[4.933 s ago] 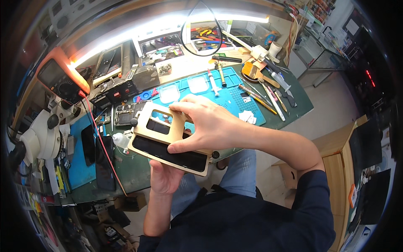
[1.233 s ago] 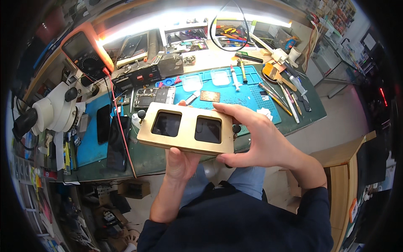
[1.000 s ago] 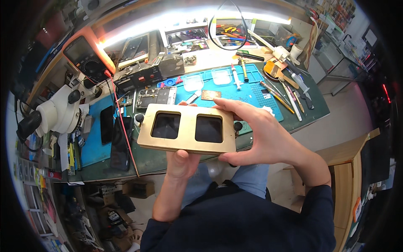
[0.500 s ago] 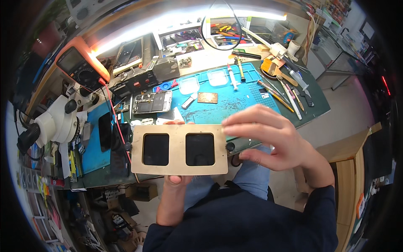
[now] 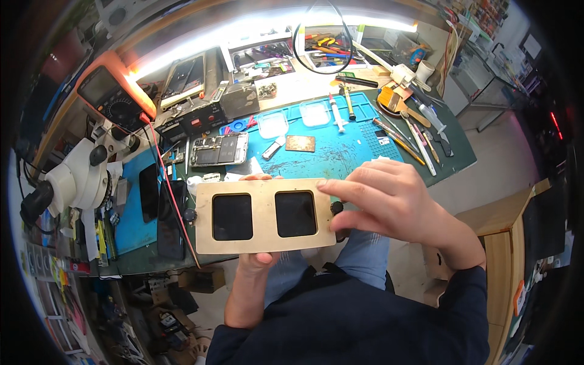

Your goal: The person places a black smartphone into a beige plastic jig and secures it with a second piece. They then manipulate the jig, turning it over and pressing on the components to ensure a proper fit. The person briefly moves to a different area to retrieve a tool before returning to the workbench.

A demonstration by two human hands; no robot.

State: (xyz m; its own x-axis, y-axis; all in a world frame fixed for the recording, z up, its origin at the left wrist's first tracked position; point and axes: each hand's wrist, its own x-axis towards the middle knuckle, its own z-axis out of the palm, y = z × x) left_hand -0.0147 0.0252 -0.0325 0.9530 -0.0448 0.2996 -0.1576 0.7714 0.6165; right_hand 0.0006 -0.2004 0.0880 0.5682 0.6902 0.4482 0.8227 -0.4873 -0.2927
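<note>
A flat, gold-coloured metal plate [image 5: 263, 213] with two rounded, dark-filled rectangular windows is held up in front of me. A black knob [image 5: 190, 215] sticks out at its left side and another black knob [image 5: 336, 208] at its right. My left hand [image 5: 258, 261] is closed around the plate from behind, fingertips over the far edge and thumb at the near edge. At the plate's upper right corner rests the index fingertip of my right hand [image 5: 386, 204]; its thumb is apart from that finger, close to the right knob. Whether the thumb touches the knob is unclear.
Beyond the plate, a blue work mat [image 5: 334, 146] carries an opened phone [image 5: 219, 149], a small brown metal plate [image 5: 300, 143] and a syringe [image 5: 336, 115]. An orange multimeter [image 5: 115, 91] and a white microscope [image 5: 76, 179] stand left. Brushes and tweezers [image 5: 420, 137] lie right.
My right hand has come in from the right, and its index finger now touches the plate's corner. The plate has shifted slightly right and tilted a little in my left hand.
</note>
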